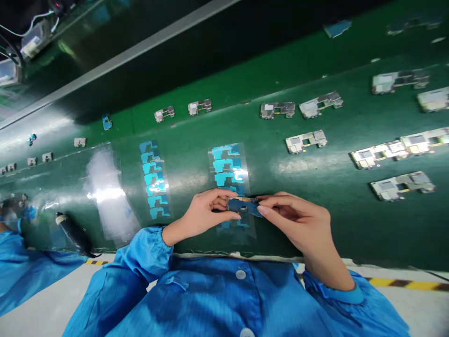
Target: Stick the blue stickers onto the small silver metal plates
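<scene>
- Watching remotely, I am seeing the left hand (205,210) and right hand (300,217) pinching a circuit board (240,205) in narrowed fingers, above the surface (340,229) near its front edge.
- Blue film (249,207) is apparently covering much of this board; its right end is perhaps awaiting pressing.
- Pale boards (295,143) are lying toward the right edge, seemingly uncovered; blue pieces (221,165) are remaining on two sheets (246,161).

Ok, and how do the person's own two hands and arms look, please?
The bare left hand and bare right hand show no gloves, rings or watch. The loose, creased, bright-blue fabric left sleeve gathers at the wrist; the matching blue fabric right sleeve ends higher, on the forearm, in a plain band.
</scene>
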Available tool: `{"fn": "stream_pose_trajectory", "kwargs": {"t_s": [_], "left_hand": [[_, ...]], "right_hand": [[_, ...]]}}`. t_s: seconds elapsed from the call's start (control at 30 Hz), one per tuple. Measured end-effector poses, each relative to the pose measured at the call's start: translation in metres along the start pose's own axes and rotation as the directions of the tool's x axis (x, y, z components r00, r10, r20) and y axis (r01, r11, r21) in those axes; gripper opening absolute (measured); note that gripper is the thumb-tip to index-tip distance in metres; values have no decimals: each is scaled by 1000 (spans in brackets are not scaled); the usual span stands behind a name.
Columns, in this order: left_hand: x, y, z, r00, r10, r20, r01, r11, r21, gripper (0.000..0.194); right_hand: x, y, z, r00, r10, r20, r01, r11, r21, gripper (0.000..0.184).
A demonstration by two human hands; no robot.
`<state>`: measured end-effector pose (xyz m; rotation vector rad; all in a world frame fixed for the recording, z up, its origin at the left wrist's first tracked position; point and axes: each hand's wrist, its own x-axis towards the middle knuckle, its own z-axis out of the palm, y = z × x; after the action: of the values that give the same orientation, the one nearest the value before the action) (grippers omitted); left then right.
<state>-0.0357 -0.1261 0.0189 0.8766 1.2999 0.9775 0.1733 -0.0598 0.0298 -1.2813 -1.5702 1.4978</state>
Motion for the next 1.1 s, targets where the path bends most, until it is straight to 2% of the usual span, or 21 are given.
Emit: {"fn": "stream_pose_trajectory", "kwargs": {"t_s": [0.2,0.37,0.7,0.87,1.1], "left_hand": [[-1,-2,0,999,53,0,-53,998,42,50],[-1,0,0,999,39,-37,-35,993,110,52],[0,4,2,997,48,-55,-42,992,119,46],[1,5,2,997,61,-40,-57,993,99,44],[1,7,1,997,54,-51,-46,989,144,47]], "right_hand": [[1,0,2,999,-35,-17,33,996,-81,11],[5,-3,3,1000,-10,7,10,999,-38,15],[7,-2,2,998,52,31,-53,997,63,20],[8,-1,3,998,55,33,-57,995,76,15],[10,-1,1,997,63,49,-65,997,52,18]]}}
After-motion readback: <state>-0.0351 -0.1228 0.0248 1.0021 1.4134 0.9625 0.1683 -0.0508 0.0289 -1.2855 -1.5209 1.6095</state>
